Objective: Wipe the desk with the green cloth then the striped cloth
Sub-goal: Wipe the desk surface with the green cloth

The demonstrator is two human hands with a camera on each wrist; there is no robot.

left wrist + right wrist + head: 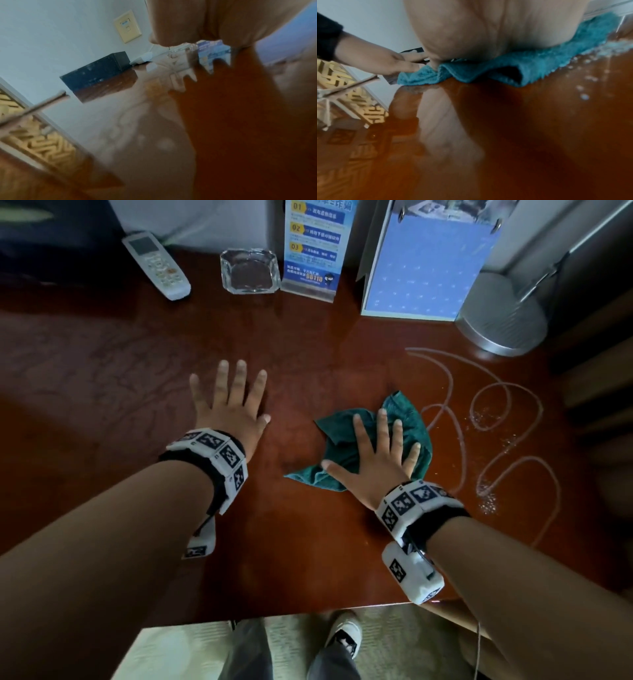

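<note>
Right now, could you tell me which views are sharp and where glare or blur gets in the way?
Head view: dim but mostly sharp, corners dark, green cloth clear under the right hand. Left wrist view: blurred throughout, the left hand fills the top. Right wrist view: soft, the glossy desk mirrors the room.
</note>
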